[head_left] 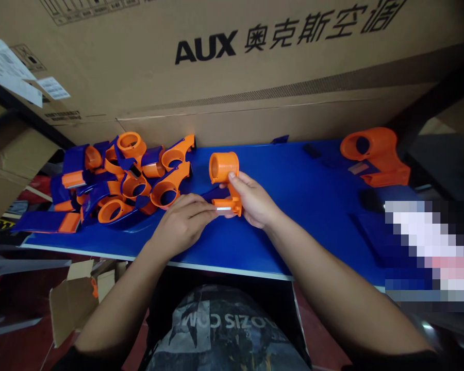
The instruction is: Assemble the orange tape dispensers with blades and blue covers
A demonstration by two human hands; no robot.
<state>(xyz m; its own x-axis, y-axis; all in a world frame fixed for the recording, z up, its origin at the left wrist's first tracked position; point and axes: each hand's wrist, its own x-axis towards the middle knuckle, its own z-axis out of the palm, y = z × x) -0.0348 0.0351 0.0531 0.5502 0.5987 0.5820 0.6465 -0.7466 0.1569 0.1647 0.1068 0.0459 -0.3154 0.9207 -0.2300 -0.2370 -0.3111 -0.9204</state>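
Note:
An orange tape dispenser (pixel 225 166) is held up over the middle of the blue table, its round hub at the top and a pale serrated strip at its lower end. My right hand (pixel 255 200) is closed around its body from the right, thumb lying just below the hub. From the left, my left hand (pixel 187 219) pinches at the lower end, fingertips touching the end of the serrated strip. What lies under those fingertips is hidden. Behind the hands a dark blue part shows, partly covered.
Several orange and blue tape dispensers (pixel 133 188) are heaped on the table's left. Another orange dispenser (pixel 375 154) lies at the far right. A large cardboard box (pixel 232 82) stands along the back of the blue table (pixel 309 206). An open carton (pixel 73 304) sits on the floor at lower left.

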